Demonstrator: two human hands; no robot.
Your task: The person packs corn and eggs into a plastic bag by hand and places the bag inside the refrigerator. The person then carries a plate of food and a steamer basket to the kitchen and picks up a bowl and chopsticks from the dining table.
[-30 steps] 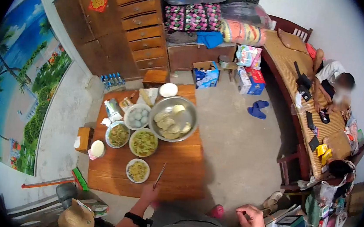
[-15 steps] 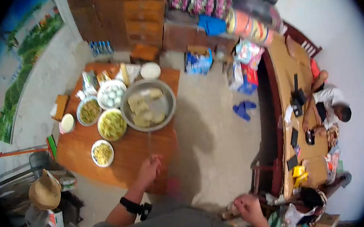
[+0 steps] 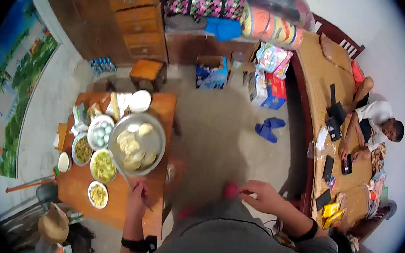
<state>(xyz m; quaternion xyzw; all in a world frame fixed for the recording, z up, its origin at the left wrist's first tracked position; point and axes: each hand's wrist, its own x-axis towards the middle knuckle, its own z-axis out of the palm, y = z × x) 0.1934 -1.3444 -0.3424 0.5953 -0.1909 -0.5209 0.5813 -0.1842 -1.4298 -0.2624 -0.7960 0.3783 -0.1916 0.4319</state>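
Note:
My left hand [image 3: 137, 193] is closed round a long, thin utensil [image 3: 125, 176] beside the table's right edge. The utensil slants up toward the rim of a large metal basin [image 3: 160, 122]; its exact kind is unclear. Inside the basin lie several pale, flat, folded dough pieces [image 3: 127, 143]. My right hand [image 3: 263, 196] hangs over the floor, away from the table, with fingers loosely bent and apart and nothing visible in them. Left of the basin stand a bowl of pale eggs [image 3: 99, 132], a bowl of yellow-green food [image 3: 103, 165] and a smaller bowl of yellowish food [image 3: 98, 195].
The wooden table [image 3: 121, 211] also bears a bowl of brownish food [image 3: 82, 150] and a white bowl [image 3: 140, 101]. A stool [image 3: 148, 68] stands behind it. Blue slippers [image 3: 270, 129] lie on the floor. At right, a person [image 3: 376, 119] rests on a bed [image 3: 314, 83].
The view has shifted, so the table sits further left and lower. My left hand still holds the utensil. My right hand has risen and moved inward, its fingers loosening.

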